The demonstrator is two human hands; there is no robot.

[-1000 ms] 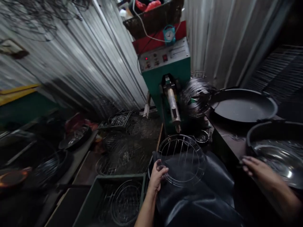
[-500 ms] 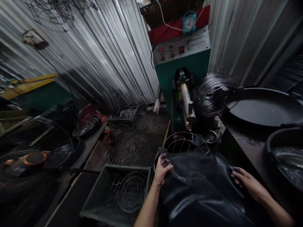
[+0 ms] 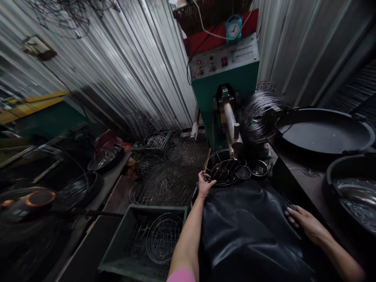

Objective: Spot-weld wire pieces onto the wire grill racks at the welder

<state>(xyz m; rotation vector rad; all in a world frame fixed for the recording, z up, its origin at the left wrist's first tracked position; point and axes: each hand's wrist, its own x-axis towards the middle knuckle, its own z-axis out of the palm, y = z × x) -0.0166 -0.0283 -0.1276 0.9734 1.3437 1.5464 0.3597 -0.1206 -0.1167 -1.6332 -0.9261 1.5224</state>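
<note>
My left hand (image 3: pixel 206 185) pinches the near left edge of a round wire rack (image 3: pixel 222 172), a hoop with parallel bars across it. The rack's far rim is at the metal tip of the machine's arm (image 3: pixel 232 125); I cannot tell whether they touch. Over my lap lies a black, shiny apron-like sheet (image 3: pixel 249 227). Above its right side, my right hand (image 3: pixel 305 223) has its fingers closed on small, thin dark pieces, perhaps short wires, too dim to name surely.
The green machine (image 3: pixel 226 94) with red lights stands ahead, a coil of wire (image 3: pixel 261 117) at its right. On the right are a large black pan (image 3: pixel 326 131) and a deep black tub (image 3: pixel 335 176). A green crate (image 3: pixel 117 248) of wire racks sits left, near piled wirework (image 3: pixel 164 176).
My left hand has moved the wire rack forward, off the black sheet and up to the machine arm's tip. My right hand has stayed nearly in place.
</note>
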